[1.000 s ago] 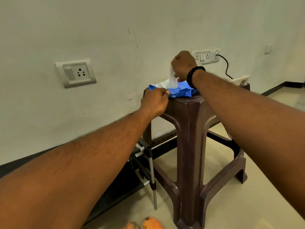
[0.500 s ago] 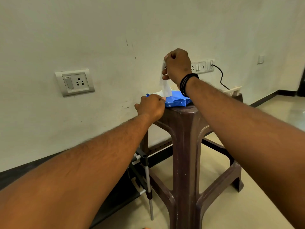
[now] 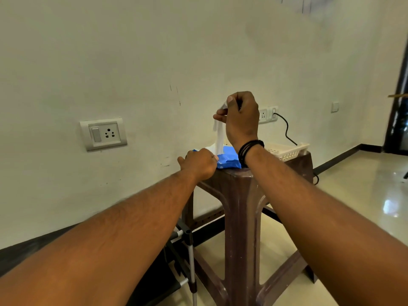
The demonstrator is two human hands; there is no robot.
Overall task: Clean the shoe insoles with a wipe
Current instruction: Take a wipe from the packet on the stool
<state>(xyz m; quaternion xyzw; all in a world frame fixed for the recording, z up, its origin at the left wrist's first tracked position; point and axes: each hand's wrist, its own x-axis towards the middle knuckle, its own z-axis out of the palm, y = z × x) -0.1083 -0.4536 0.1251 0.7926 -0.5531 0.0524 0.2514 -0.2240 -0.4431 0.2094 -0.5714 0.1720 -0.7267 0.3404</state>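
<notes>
The right hand [image 3: 239, 117] has been raised higher than half a second ago, so the wipe [image 3: 219, 138], pinched between thumb and fingers, is stretched taller out of the blue pack [image 3: 229, 161]. The pack is pinned to the counter [image 3: 238, 180] by the curled left hand [image 3: 199, 164]. The wipe seems nearly freed; no insoles are seen.

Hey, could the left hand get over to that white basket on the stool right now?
Probably not directly. The left hand holds down the blue wipes pack, and the right hand, pulling a wipe, has its forearm across the way to the white basket.
</notes>
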